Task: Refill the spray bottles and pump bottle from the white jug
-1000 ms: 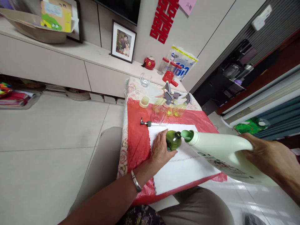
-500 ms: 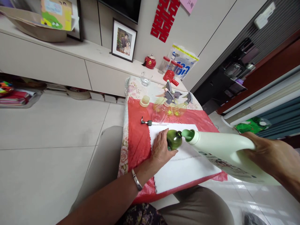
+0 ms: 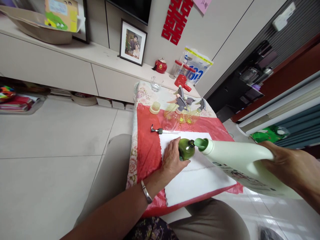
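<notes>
My left hand point(image 3: 173, 156) is wrapped round a small dark green bottle point(image 3: 186, 149), tilted with its open neck towards the right. My right hand point(image 3: 292, 163) grips the handle of a large pale green detergent jug point(image 3: 240, 151), held almost on its side. The jug's green spout meets or nearly meets the bottle's neck; whether liquid is flowing I cannot tell. A black pump head point(image 3: 157, 130) with a clear tube lies beyond my left hand. Under the bottle is a white cloth point(image 3: 197, 183). A translucent yellowish cap point(image 3: 155, 107) rests further back on the table.
Several spray bottles point(image 3: 172, 116) with grey triggers stand behind the cloth. Red plastic sheeting point(image 3: 147, 150) covers much of the flowered tablecloth point(image 3: 132, 160). A glass cup point(image 3: 156, 84) and a red cap-like piece point(image 3: 181, 81) sit at the far edge. Red-lidded jars point(image 3: 175, 69) are on the cabinet behind.
Almost nothing differs. The view has shifted very slightly, while both hands keep the bottle and jug in the same pose.
</notes>
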Motion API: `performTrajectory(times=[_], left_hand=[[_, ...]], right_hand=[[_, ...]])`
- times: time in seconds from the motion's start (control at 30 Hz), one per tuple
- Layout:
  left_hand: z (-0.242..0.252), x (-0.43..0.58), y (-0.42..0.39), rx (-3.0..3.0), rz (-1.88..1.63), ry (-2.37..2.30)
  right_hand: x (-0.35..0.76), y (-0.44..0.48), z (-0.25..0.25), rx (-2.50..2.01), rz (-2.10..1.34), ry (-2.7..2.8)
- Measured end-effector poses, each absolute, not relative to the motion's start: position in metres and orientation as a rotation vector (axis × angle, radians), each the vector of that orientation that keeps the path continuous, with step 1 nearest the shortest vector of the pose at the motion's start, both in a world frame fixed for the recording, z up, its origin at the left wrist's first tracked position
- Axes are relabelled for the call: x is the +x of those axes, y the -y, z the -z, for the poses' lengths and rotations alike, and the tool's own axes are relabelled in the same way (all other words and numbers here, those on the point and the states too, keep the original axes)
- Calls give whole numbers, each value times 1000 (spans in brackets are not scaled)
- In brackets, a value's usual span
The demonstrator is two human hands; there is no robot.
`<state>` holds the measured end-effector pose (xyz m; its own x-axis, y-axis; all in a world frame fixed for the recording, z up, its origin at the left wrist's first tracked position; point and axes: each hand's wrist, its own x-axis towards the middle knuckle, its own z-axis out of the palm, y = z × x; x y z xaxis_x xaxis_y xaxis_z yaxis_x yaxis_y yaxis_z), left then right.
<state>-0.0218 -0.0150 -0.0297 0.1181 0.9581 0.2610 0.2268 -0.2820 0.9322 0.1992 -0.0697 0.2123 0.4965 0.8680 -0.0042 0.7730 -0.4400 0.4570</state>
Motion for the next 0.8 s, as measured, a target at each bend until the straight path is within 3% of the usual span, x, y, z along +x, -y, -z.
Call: performTrajectory(times=[0.8], left_hand=[[31,-22,15,1615,-1241,-1153]], right_hand=[[204,70,-212,2346,-362,-1386]])
